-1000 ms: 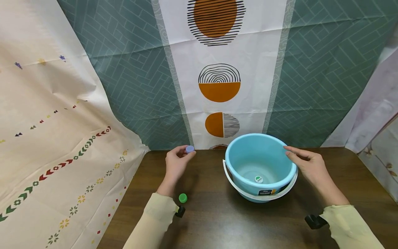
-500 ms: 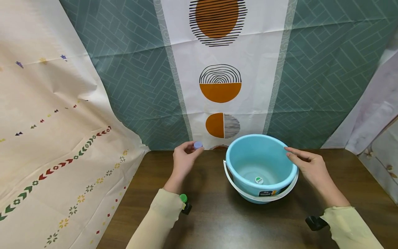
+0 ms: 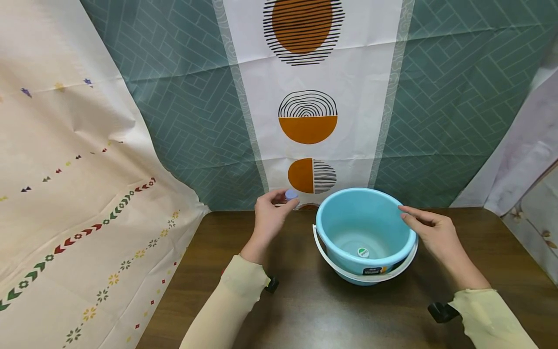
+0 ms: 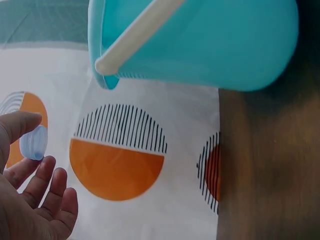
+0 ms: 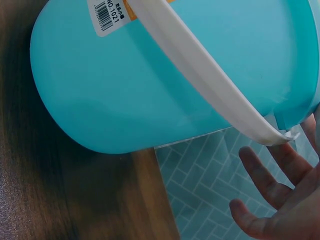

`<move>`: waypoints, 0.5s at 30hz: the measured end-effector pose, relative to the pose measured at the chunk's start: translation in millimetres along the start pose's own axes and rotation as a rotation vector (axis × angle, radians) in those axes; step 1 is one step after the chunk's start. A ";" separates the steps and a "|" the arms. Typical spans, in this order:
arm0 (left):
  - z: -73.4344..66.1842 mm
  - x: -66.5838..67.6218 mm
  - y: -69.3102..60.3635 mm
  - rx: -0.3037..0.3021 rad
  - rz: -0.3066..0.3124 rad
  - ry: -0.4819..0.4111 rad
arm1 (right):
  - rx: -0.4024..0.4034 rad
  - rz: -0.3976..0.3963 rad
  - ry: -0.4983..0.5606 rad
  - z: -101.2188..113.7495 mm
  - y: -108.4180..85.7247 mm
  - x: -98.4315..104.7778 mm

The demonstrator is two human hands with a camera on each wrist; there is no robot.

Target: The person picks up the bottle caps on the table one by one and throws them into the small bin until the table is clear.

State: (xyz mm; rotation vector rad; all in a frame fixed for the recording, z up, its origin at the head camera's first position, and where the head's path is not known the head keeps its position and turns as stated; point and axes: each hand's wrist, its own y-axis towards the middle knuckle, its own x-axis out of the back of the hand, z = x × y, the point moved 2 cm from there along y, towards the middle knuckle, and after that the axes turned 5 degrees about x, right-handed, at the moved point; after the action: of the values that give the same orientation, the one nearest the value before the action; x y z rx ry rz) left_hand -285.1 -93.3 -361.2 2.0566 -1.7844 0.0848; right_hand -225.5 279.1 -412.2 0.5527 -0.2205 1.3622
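My left hand (image 3: pixel 270 215) pinches a small pale violet bottle cap (image 3: pixel 291 195) between thumb and forefinger, to the left of the bucket and a little above the table. The left wrist view shows the same cap (image 4: pixel 34 143) at the fingertips, the other fingers loosely bent. A light blue plastic bucket (image 3: pixel 355 228) stands upright, its white handle (image 3: pixel 344 272) hanging down at the front. My right hand (image 3: pixel 431 230) holds the bucket's right rim with thumb and fingers. In the right wrist view, the lower fingers (image 5: pixel 262 182) spread below the handle's end.
A brown wooden table (image 3: pixel 314 315) lies underneath. Behind it hangs a green and white patterned cloth (image 3: pixel 187 106), with a cream cloth (image 3: pixel 87 194) at the left. Inside the bucket, a round green and white sticker (image 3: pixel 363 252) lies on the floor. A red sliver shows beside the left sleeve.
My left hand has moved right and slightly up with the violet cap, nearer the bucket. The left sleeve now covers the green cap seen on the table earlier. The right hand and bucket have stayed put.
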 end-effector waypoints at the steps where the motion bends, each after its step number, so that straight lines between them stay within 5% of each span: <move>1: 0.5 -2.4 1.1 -0.004 0.002 0.009 | -0.002 0.001 0.000 0.0 -0.2 0.1; 15: -20.5 -29.0 4.1 -0.097 0.075 -0.047 | -0.001 0.000 0.004 -0.5 1.1 -0.1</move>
State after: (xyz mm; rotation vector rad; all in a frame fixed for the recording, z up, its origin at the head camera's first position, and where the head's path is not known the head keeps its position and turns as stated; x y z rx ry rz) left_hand -289.7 -59.6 -350.4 1.9390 -1.8563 -0.0279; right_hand -226.7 279.4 -412.4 0.5490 -0.2180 1.3634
